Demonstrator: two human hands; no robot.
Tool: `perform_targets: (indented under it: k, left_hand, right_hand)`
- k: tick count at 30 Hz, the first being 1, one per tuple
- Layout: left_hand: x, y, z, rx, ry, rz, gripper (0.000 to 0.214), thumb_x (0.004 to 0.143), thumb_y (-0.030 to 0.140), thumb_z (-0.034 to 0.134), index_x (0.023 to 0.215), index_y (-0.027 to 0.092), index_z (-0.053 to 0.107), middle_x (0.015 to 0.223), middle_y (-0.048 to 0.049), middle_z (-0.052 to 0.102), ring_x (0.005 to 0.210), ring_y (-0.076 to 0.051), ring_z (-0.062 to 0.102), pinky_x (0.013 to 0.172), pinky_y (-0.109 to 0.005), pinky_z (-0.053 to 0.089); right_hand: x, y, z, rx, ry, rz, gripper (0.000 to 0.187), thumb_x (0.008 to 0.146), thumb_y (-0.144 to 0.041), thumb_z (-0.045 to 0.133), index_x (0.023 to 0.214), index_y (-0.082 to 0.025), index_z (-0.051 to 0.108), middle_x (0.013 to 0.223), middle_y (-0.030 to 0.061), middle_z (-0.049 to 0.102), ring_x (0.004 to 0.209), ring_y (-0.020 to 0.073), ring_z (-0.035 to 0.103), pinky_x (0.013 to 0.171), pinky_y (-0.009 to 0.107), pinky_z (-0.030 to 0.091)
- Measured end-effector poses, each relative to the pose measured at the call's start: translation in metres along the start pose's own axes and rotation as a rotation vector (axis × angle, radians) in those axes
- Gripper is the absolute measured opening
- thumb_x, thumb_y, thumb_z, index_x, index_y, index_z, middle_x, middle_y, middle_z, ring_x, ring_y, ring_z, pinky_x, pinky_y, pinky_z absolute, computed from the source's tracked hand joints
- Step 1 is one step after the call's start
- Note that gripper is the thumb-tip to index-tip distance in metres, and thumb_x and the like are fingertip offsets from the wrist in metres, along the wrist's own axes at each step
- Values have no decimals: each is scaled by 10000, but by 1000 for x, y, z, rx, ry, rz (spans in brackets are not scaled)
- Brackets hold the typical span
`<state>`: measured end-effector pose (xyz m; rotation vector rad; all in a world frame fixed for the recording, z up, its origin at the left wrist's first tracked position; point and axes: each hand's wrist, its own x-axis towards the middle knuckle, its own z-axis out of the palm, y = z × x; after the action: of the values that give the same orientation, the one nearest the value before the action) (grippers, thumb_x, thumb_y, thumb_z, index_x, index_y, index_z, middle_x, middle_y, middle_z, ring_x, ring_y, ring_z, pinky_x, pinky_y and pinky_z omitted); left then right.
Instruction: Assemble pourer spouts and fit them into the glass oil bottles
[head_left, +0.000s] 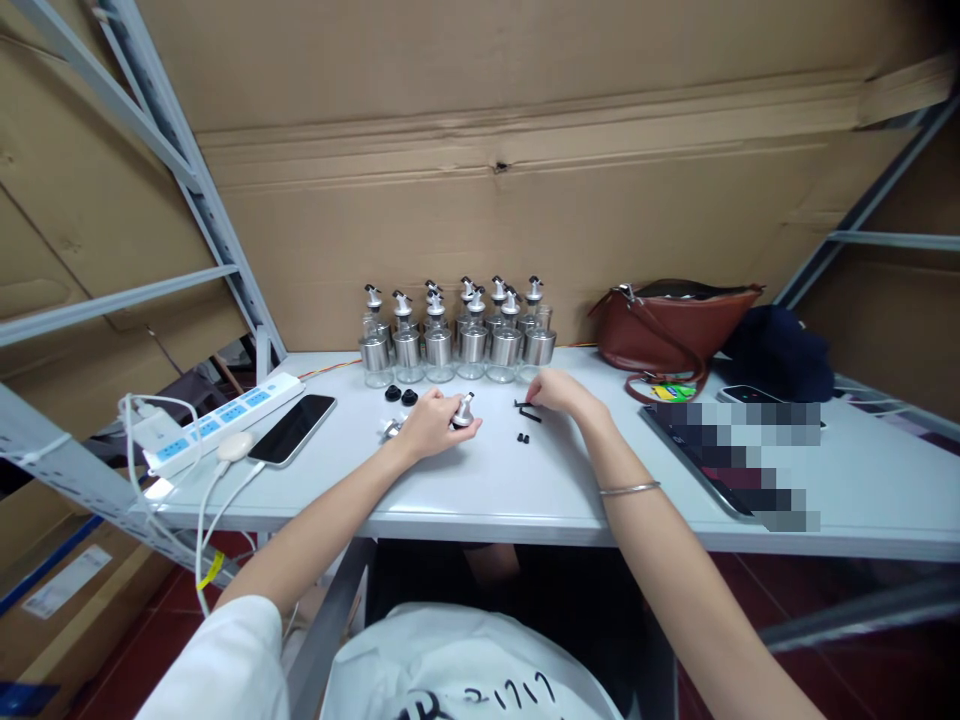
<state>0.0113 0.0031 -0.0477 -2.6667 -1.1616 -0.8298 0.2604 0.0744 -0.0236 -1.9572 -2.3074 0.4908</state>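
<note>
My left hand (431,425) is closed around a silver pourer spout (465,410), its tip pointing up between thumb and fingers. Another silver spout part (391,429) lies on the table beside that hand, partly hidden. My right hand (553,390) reaches down with pinched fingertips at a thin black stick-shaped part (520,404). A similar black stick (531,417) lies just in front of it. Two tiny black pieces (523,438) sit nearer the table's front edge. Two black ring-like stoppers (400,395) rest behind my left hand.
Glass bottles with steel bands and spouts (472,345) stand in rows against the cardboard. A power strip (225,425) and phone (292,430) with cables are at left. A brown bag (667,325), dark cap (780,350) and dark tablet-like device (697,460) are at right.
</note>
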Motion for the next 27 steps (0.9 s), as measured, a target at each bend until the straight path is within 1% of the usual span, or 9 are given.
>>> perform_targets:
  k: [4, 7, 14, 18, 21, 27]
  left_hand:
    - [0, 1, 0, 1, 4, -3, 241, 935, 341, 573, 1067, 144, 617, 1023, -62, 661, 849, -178, 655, 764, -373, 560]
    - [0, 0, 0, 0, 5, -2, 236, 936, 338, 573, 1062, 144, 619, 1018, -61, 662, 845, -176, 655, 762, -370, 560]
    - [0, -1, 2, 3, 2, -3, 242, 936, 341, 571, 1073, 146, 615, 1030, -63, 659, 855, -180, 653, 770, -375, 558]
    - [-1, -1, 2, 11, -5, -3, 245, 936, 339, 573, 1079, 145, 614, 1037, -65, 658, 861, -182, 654, 773, -379, 559]
    - [-1, -1, 1, 17, -12, -9, 244, 936, 338, 571, 1083, 148, 614, 1047, -67, 657, 870, -184, 653, 778, -381, 558]
    - [0, -1, 2, 24, -22, -11, 244, 936, 335, 572, 1088, 149, 613, 1057, -69, 657, 878, -186, 655, 784, -383, 559]
  right_hand:
    - [-6, 7, -7, -22, -53, 68, 252, 949, -311, 569, 1160, -178, 599, 1189, 83, 610, 983, 206, 628, 834, 393, 546]
    - [-7, 8, -9, -15, -88, 78, 242, 952, -312, 564, 1152, -181, 603, 1186, 82, 612, 977, 202, 629, 833, 388, 547]
    - [-12, 4, -10, 71, -183, -15, 263, 943, -311, 580, 1155, -158, 598, 1159, 78, 620, 955, 205, 637, 807, 388, 555]
    - [-15, 1, -9, 90, -234, -30, 256, 945, -307, 576, 1154, -162, 597, 1156, 78, 621, 949, 199, 638, 803, 384, 557]
    - [-15, -5, -6, 94, -239, -37, 263, 943, -310, 579, 1161, -163, 596, 1171, 79, 616, 966, 207, 634, 814, 392, 553]
    - [-11, -19, 0, 87, -201, -48, 275, 942, -317, 579, 1171, -164, 594, 1195, 79, 606, 998, 222, 626, 838, 408, 545]
